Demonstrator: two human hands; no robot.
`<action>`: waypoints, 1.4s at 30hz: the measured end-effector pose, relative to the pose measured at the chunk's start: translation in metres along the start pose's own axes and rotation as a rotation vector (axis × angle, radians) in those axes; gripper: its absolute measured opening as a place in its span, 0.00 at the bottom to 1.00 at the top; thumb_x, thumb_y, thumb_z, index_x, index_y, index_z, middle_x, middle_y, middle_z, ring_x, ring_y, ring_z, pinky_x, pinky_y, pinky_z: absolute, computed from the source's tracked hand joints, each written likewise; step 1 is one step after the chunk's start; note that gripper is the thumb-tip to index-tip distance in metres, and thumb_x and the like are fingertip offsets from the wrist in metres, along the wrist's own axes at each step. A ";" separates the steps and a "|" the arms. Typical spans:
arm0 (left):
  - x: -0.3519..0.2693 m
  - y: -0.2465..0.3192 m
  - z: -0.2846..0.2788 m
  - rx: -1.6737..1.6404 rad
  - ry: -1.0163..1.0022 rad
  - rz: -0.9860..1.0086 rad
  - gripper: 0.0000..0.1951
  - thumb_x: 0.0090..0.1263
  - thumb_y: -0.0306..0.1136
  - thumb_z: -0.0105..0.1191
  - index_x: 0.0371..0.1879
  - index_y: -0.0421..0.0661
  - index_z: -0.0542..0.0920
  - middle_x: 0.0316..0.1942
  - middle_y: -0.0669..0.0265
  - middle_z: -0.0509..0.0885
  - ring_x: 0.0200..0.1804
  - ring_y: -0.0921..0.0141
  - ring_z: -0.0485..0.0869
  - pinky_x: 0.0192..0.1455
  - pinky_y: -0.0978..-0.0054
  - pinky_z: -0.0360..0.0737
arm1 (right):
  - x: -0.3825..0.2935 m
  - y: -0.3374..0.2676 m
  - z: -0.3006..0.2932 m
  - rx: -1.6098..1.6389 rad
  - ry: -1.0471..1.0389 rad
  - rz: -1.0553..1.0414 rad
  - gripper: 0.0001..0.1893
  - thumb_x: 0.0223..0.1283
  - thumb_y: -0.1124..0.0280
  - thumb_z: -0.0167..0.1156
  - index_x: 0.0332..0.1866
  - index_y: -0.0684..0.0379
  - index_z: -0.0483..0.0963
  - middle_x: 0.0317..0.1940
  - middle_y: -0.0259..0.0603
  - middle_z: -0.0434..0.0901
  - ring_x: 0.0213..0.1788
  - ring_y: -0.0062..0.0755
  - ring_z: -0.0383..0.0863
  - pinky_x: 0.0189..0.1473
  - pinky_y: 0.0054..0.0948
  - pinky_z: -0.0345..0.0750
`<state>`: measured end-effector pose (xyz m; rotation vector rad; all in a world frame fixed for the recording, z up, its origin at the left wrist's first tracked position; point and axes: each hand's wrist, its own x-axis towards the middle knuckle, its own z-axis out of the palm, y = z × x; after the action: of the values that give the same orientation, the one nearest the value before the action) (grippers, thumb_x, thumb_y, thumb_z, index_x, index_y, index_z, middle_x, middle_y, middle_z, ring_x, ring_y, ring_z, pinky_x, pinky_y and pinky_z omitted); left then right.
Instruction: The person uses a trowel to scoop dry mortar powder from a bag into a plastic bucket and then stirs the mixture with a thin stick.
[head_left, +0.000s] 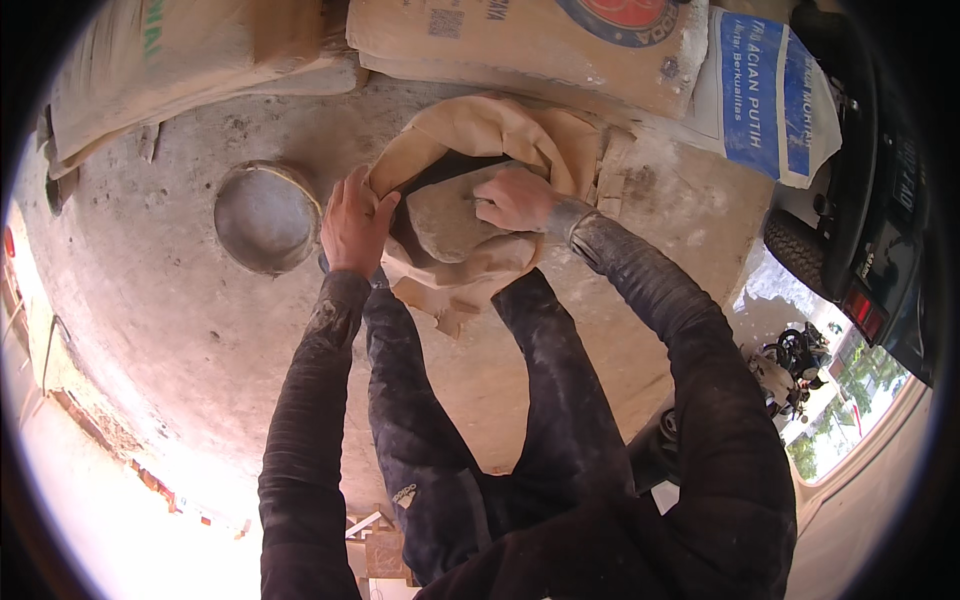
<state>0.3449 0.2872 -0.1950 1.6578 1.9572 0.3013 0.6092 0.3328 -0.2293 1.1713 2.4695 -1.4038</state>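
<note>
An opened brown paper sack (480, 124) with its rim rolled outward stands on the dusty floor before me. Grey powder (446, 217) shows inside its mouth. My left hand (354, 223) is on the sack's left rim, thumb towards the opening; the rim lies between thumb and fingers. My right hand (516, 199) is curled over the right side of the opening, above the powder; whether it holds something is hidden by its fingers. Left of the sack sits a round dusty container (266, 217), close to my left hand.
Full paper sacks (517, 45) lie along the far side, more sacks (202, 60) at the upper left. A blue and white printed mortar sack (772, 97) is at the upper right. Beyond it stand a dark vehicle (892, 247) and motorcycles (795, 360). My legs straddle the floor below the sack.
</note>
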 end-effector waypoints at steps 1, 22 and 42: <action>-0.006 -0.001 -0.006 -0.063 0.042 -0.035 0.24 0.65 0.42 0.59 0.58 0.46 0.73 0.49 0.56 0.79 0.50 0.57 0.80 0.50 0.62 0.77 | -0.001 -0.001 -0.001 0.003 0.025 -0.018 0.15 0.53 0.60 0.55 0.22 0.62 0.75 0.21 0.57 0.76 0.30 0.58 0.78 0.37 0.52 0.73; -0.325 -0.034 -0.062 0.104 -0.705 -1.185 0.60 0.45 0.62 0.69 0.73 0.42 0.50 0.60 0.41 0.71 0.57 0.49 0.78 0.58 0.57 0.77 | 0.016 -0.173 -0.044 0.112 0.086 -0.048 0.12 0.57 0.67 0.53 0.25 0.65 0.69 0.18 0.58 0.70 0.24 0.61 0.73 0.28 0.48 0.66; -0.341 -0.098 -0.094 -0.052 -0.606 -1.265 0.49 0.47 0.56 0.70 0.67 0.45 0.61 0.55 0.49 0.73 0.50 0.52 0.82 0.51 0.58 0.80 | 0.288 -0.243 0.214 -0.035 0.016 0.396 0.23 0.58 0.55 0.48 0.42 0.66 0.81 0.44 0.61 0.81 0.50 0.59 0.80 0.55 0.47 0.74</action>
<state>0.2420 -0.0448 -0.0771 0.1743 2.0270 -0.5564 0.1863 0.2662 -0.2983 1.5585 2.1017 -1.2353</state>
